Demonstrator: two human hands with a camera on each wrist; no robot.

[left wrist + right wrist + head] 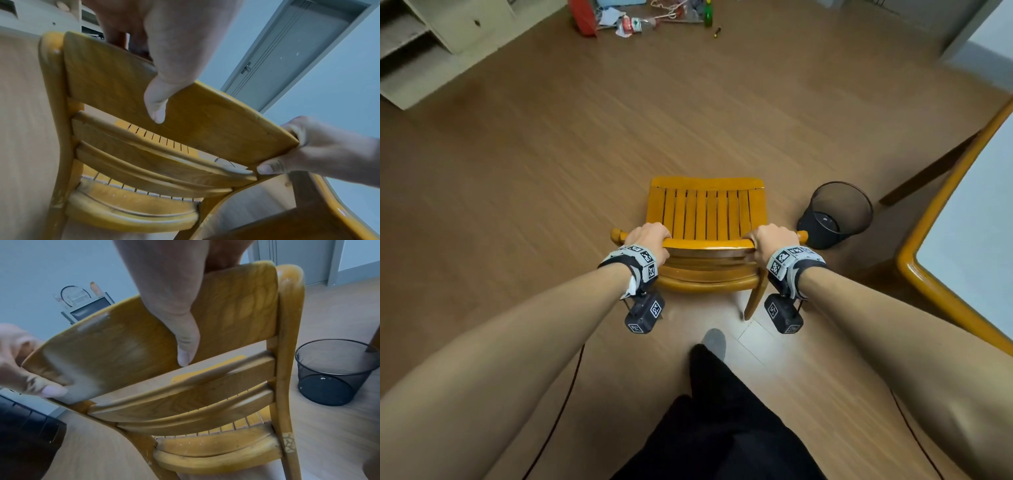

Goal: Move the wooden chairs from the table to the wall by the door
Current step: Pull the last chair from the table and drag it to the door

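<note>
A yellow wooden chair (705, 214) with a slatted seat stands in front of me on the wood floor, its back toward me. My left hand (649, 238) grips the left end of the top back rail, fingers over the front and thumb behind. My right hand (772, 240) grips the right end the same way. In the left wrist view the chair's backrest (123, 84) has my left thumb (156, 104) pressed on it, and the right hand (320, 149) holds its far end. In the right wrist view my right thumb (185, 344) lies on the backrest (115, 344).
A black mesh wastebasket (837, 214) stands just right of the chair. The table (914, 270) with a wooden rim fills the right edge. A grey door (287, 48) shows in the left wrist view. Shelving (424, 44) stands far left, and clutter (640, 17) lies on the floor ahead.
</note>
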